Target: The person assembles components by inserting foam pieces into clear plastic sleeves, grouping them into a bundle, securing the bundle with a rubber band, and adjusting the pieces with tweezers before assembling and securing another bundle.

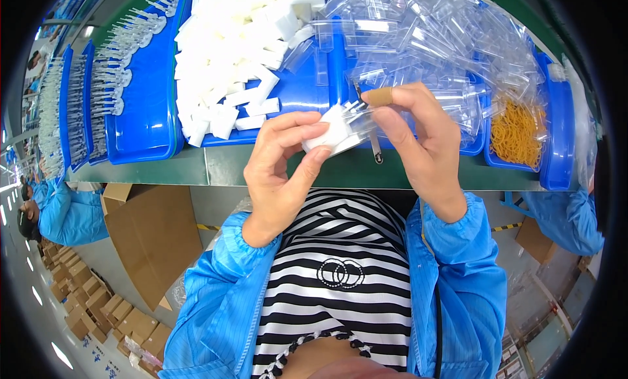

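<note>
Just above one green tabletop's (226, 171) front edge, the left hand (278, 173) pinches one white, foam-like block (333, 131) between its fingers (294, 131), while the right hand (425, 143), with one tan finger cover (380, 96), narrowly grips one clear, smooth plastic piece (361, 125) touching it. Beyond lie one tangle of thin yellow bands (515, 138), and uncountable heaps of matte white blocks (242, 35) and glossy transparent pieces (425, 45).

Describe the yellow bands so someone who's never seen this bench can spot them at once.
Along the front of the green workbench, go right, past the right hand. There sits a small blue tray holding the yellow bands. They form a tangled, noodle-like heap, unlike the clear plastic pieces piled to its left.
</note>
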`<action>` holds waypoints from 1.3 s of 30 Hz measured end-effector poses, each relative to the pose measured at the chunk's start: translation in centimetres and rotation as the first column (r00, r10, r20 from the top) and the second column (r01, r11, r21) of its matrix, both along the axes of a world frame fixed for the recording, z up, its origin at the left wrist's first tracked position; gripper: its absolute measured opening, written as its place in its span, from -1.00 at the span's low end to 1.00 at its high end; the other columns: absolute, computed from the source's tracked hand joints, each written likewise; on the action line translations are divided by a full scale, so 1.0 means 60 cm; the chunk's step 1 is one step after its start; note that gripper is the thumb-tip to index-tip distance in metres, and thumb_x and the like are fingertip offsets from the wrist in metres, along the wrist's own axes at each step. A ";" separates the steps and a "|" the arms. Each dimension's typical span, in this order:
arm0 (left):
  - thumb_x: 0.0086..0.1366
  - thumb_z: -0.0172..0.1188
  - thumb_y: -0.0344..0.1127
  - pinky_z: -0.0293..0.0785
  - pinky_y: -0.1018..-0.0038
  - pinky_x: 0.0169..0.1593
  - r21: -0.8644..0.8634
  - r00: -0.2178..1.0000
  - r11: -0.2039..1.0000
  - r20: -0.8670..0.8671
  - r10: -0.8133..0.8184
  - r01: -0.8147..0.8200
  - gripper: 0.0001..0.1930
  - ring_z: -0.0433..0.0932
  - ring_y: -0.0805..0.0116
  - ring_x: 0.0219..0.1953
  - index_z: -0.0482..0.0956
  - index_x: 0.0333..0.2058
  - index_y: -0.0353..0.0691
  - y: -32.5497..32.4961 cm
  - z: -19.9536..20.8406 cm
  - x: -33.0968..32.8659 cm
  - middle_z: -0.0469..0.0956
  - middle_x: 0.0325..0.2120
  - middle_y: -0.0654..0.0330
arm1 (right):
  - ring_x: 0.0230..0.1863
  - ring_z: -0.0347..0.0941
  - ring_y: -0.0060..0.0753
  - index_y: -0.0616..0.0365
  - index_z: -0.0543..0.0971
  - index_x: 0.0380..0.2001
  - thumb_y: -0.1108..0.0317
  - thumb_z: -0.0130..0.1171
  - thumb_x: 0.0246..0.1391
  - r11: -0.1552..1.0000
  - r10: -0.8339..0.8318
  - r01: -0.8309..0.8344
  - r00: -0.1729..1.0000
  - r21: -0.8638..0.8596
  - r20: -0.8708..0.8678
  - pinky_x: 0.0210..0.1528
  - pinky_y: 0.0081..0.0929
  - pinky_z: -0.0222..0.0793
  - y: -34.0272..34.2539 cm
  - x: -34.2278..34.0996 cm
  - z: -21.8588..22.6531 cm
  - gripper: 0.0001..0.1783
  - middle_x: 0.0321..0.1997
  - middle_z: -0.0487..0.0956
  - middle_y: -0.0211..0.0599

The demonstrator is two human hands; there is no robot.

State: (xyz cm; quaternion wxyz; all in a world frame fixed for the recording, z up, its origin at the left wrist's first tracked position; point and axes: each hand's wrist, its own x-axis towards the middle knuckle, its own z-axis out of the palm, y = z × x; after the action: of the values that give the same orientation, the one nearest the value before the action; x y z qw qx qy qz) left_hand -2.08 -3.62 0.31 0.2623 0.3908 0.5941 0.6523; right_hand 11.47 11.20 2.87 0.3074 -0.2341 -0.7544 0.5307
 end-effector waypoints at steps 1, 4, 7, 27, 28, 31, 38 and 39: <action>0.19 0.27 -0.60 0.54 0.43 0.00 -0.005 1.000 1.000 0.013 0.001 -0.001 -0.72 0.49 0.29 0.02 0.57 -0.10 -0.35 0.002 -0.001 0.003 0.42 0.01 0.07 | -0.32 0.49 -0.48 0.24 0.61 -0.22 0.43 0.22 0.15 0.999 -0.014 0.017 0.999 0.048 -0.052 -0.33 -0.57 0.41 -0.005 0.000 -0.003 -0.85 -0.22 0.61 -0.22; 0.18 0.29 -0.57 0.50 0.45 0.00 -0.021 1.000 1.000 -0.005 0.000 0.000 -0.74 0.48 0.31 0.00 0.59 -0.12 -0.34 0.000 -0.005 0.002 0.44 0.00 0.06 | -0.31 0.51 -0.41 0.25 0.58 -0.26 0.48 0.26 0.10 0.981 -0.006 0.025 0.995 0.192 -0.101 -0.32 -0.53 0.41 -0.006 0.000 -0.010 -0.86 -0.20 0.61 -0.20; 0.17 0.31 -0.55 0.44 0.46 0.01 -0.035 0.999 0.999 -0.046 0.002 -0.004 -0.77 0.48 0.31 -0.01 0.61 -0.17 -0.33 0.002 -0.003 0.003 0.47 -0.02 0.07 | -0.29 0.52 -0.34 0.24 0.57 -0.26 0.50 0.28 0.06 0.949 0.013 0.005 0.998 0.316 -0.055 -0.28 -0.48 0.40 -0.004 0.005 -0.005 -0.84 -0.21 0.62 -0.19; 0.09 0.36 -0.53 0.43 0.41 0.03 -0.088 0.972 0.990 -0.218 0.090 -0.112 -0.78 0.50 0.27 -0.03 0.68 -0.23 -0.28 0.005 0.018 0.001 0.53 -0.07 0.08 | -0.30 0.53 -0.37 0.20 0.60 -0.28 0.44 0.34 -0.01 0.939 0.016 -0.001 0.999 0.345 -0.040 -0.19 -0.45 0.36 0.001 -0.002 -0.003 -0.80 -0.32 0.62 -0.31; 0.10 0.36 -0.53 0.43 0.41 0.04 -0.093 0.973 0.989 -0.208 0.096 -0.117 -0.76 0.50 0.27 -0.02 0.69 -0.21 -0.27 0.005 0.019 0.002 0.53 -0.06 0.08 | -0.30 0.53 -0.38 0.19 0.60 -0.27 0.43 0.35 -0.02 0.936 0.012 -0.002 1.000 0.351 -0.028 -0.16 -0.45 0.35 0.003 -0.002 0.001 -0.79 -0.32 0.63 -0.33; 0.10 0.36 -0.53 0.43 0.42 0.04 -0.091 0.975 0.986 -0.187 0.119 -0.137 -0.75 0.50 0.26 -0.02 0.70 -0.19 -0.26 0.005 0.015 0.004 0.53 -0.06 0.08 | -0.29 0.55 -0.40 0.18 0.59 -0.27 0.42 0.39 -0.06 0.963 -0.021 0.025 1.000 0.267 -0.020 -0.13 -0.46 0.34 -0.008 -0.009 -0.005 -0.74 -0.31 0.64 -0.34; 0.16 0.27 -0.61 0.50 0.31 0.11 0.032 0.995 0.999 0.103 -0.013 0.009 -0.68 0.47 0.15 0.10 0.58 -0.07 -0.38 -0.001 0.029 -0.007 0.40 0.06 0.03 | -0.22 0.55 -0.54 0.23 0.54 -0.28 0.41 0.43 -0.06 0.972 -0.110 0.087 0.989 -0.220 -0.095 -0.10 -0.56 0.42 -0.002 -0.008 0.007 -0.70 -0.33 0.61 -0.30; 0.16 0.27 -0.61 0.50 0.31 0.11 0.033 0.995 0.999 0.103 -0.012 0.009 -0.68 0.47 0.15 0.10 0.58 -0.07 -0.38 -0.004 0.025 -0.010 0.40 0.06 0.03 | -0.22 0.55 -0.54 0.23 0.54 -0.28 0.41 0.43 -0.06 0.972 -0.110 0.087 0.989 -0.219 -0.095 -0.10 -0.56 0.42 0.004 -0.005 0.005 -0.70 -0.33 0.61 -0.30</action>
State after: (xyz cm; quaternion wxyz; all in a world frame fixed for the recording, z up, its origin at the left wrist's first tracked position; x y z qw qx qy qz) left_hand -2.68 -3.83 1.82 0.2900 0.3638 0.5670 0.6798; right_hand 11.14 11.41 3.17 0.3460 -0.2745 -0.6628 0.6046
